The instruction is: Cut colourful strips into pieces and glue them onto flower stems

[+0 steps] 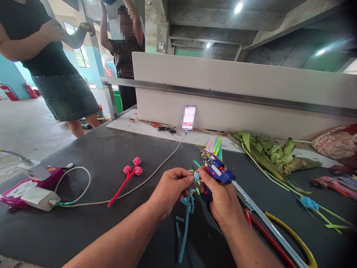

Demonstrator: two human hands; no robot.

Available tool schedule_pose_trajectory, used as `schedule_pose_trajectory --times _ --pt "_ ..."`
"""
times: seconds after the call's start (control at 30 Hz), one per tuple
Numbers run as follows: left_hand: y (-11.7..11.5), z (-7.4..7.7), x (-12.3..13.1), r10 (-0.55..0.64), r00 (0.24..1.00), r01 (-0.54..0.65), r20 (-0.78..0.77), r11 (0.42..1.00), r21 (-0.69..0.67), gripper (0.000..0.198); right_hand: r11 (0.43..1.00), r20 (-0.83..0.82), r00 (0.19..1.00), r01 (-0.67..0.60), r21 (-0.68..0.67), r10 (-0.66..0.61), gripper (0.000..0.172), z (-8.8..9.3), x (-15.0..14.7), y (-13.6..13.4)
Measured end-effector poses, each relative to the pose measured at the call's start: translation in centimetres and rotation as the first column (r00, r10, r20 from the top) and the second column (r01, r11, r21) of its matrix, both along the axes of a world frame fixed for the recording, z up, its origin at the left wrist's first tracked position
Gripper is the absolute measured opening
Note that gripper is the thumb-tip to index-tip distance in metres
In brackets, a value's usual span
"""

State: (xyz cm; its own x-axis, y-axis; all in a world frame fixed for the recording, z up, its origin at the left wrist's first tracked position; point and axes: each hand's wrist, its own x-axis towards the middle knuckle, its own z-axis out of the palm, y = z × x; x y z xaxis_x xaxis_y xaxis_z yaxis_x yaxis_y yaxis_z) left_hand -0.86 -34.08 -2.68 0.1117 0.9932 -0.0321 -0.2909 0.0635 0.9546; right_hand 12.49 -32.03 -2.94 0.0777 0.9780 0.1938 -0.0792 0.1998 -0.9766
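My left hand (174, 188) is closed, thumb and forefinger pinching a small blue pipe cleaner flower (196, 177). Below those fingers a blue pipe cleaner stem (185, 230) hangs toward the table's near side. From the other side, my right hand (223, 195) is closed at the same flower, its thumb against it. Directly behind the right hand is a blue glue gun (221, 170), nozzle pointing away, with a long clear glue stick (264, 219) out of its back. Whether the palm also touches the gun is hidden. Short blue cut pieces (178, 229) lie beneath.
A pink pipe cleaner sprig (125, 181) lies left, near a white cable and charger (41, 196). Pastel pipe cleaners (214, 146), leafy stalks (267, 154) and a blue-green stem (309, 203) lie beyond and right. A phone (189, 117) leans on the white board. Two people stand at left.
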Motion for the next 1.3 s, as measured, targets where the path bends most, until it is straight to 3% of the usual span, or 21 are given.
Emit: schedule_pose_trajectory --times 0.13,0.33,0.53,0.77,1.07,1.3 --pt "-0.07 0.18 -0.07 0.002 1.000 -0.002 -0.020 1.000 -0.005 0.019 0.998 -0.005 0.998 -0.063 -0.002 0.063 0.022 0.55 -0.23 -0.36" --pt "-0.09 0.20 -0.15 0.001 1.000 -0.001 -0.010 1.000 0.012 0.020 0.999 0.018 0.999 -0.047 0.004 0.047 0.025 0.51 -0.28 -0.41" --pt "0.04 -0.02 -0.18 0.032 0.999 -0.031 -0.042 0.999 0.014 0.023 0.999 -0.006 1.000 -0.027 0.047 0.028 0.048 0.82 -0.28 -0.44" --pt "0.10 -0.03 -0.22 0.037 0.999 -0.037 -0.031 0.999 0.009 0.025 0.998 -0.017 0.998 -0.065 -0.017 0.064 0.021 0.42 -0.21 0.02" --pt "-0.02 0.13 -0.46 -0.045 0.998 0.044 0.044 0.999 0.030 0.024 0.958 -0.274 0.940 -0.248 -0.146 0.202 0.017 0.51 -0.04 0.29" --pt "-0.10 0.26 -0.74 -0.087 0.995 0.086 0.045 0.996 0.012 0.029 0.954 -0.221 0.948 -0.264 -0.140 0.230 0.019 0.80 0.47 0.41"
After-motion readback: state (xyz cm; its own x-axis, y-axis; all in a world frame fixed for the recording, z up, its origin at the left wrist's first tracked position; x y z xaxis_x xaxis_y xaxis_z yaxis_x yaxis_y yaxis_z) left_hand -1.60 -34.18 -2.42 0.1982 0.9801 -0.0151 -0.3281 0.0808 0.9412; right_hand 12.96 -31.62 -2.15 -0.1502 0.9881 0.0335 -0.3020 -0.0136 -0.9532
